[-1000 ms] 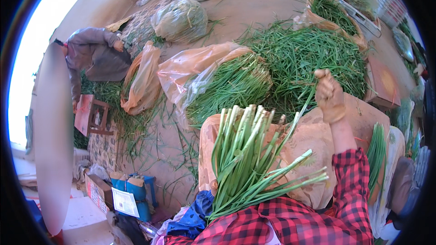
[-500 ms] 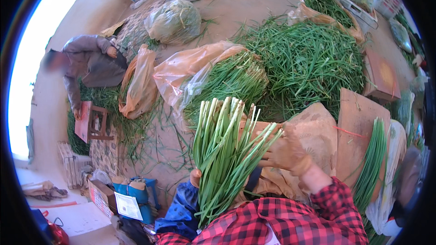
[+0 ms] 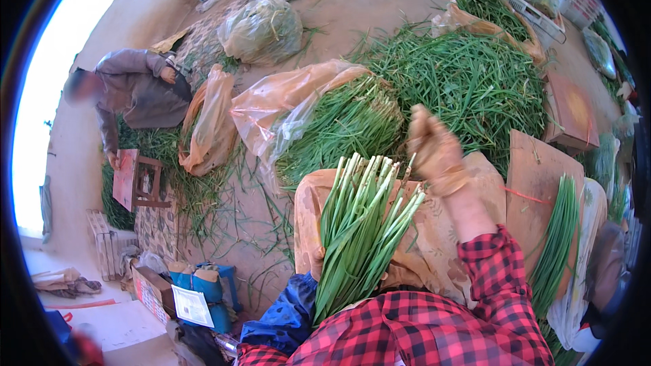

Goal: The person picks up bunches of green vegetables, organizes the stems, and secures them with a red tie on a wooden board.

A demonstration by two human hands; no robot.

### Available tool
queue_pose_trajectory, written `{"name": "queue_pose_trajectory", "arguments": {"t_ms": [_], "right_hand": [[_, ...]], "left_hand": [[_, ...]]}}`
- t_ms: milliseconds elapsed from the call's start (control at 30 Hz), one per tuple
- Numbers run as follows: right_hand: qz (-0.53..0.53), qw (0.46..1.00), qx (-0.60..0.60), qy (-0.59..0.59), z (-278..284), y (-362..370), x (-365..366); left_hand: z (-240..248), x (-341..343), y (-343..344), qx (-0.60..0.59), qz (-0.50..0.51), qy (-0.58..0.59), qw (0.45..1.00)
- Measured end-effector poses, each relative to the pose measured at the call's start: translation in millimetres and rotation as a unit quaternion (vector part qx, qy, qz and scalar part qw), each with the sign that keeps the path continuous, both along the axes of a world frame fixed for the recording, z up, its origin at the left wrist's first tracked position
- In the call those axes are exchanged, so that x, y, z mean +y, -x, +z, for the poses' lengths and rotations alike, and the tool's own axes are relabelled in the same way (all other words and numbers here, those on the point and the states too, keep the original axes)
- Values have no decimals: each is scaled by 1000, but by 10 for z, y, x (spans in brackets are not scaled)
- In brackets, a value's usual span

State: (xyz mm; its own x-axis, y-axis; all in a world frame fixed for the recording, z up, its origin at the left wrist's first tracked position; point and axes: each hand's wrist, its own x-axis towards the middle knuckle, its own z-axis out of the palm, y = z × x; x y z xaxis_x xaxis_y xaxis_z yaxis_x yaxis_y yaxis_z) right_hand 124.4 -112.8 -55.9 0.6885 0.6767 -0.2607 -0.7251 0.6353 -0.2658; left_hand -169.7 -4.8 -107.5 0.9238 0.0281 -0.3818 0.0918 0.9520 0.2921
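A thick bunch of garlic chives (image 3: 359,237) leans over my lap, pale stem ends up and green leaves trailing down. My left hand (image 3: 317,261) is closed around its left side; most of the fingers are hidden behind the leaves. To the right of the stem ends, my gloved right hand (image 3: 436,152) is raised, slightly blurred, its fingers drawn together. Whether anything small sits in them cannot be made out. Beneath both hands a brown patterned cloth (image 3: 475,196) covers my lap.
A big heap of loose chives (image 3: 468,88) lies ahead, beside an opened plastic bag (image 3: 291,98) of chives. On the right, a neat bundle of chives (image 3: 556,244) rests on a board (image 3: 532,173). Another person (image 3: 139,88) sits at left near a small red stool (image 3: 127,179).
My right hand has moved up and away from the stems, toward the heap. The bunch in my left hand has shifted right and slightly down.
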Motion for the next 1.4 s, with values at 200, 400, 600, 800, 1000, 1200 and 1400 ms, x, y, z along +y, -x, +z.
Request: {"name": "queue_pose_trajectory", "arguments": {"t_ms": [200,400,600,800,1000,1200,1400], "right_hand": [[16,788,-587,186,579,490,-212],[64,388,-896,208,299,851,-92],[139,707,-657,222,339,776,-124],[118,949,-284,63,100,660,-122],[292,950,-99,54,198,296,-200],[320,944,-78,23,392,18,-187],[-82,958,-30,-272,637,-1358,-594]], "left_hand": [[75,-13,55,9,22,0,1000],[159,-54,-115,12,45,23,999],[238,-152,-196,23,98,46,994],[300,-178,-169,2,16,-2,1000],[271,-195,-128,-2,-46,-25,999],[212,-205,-95,-6,-67,-31,997],[140,-197,-42,-17,-83,-29,996]]}}
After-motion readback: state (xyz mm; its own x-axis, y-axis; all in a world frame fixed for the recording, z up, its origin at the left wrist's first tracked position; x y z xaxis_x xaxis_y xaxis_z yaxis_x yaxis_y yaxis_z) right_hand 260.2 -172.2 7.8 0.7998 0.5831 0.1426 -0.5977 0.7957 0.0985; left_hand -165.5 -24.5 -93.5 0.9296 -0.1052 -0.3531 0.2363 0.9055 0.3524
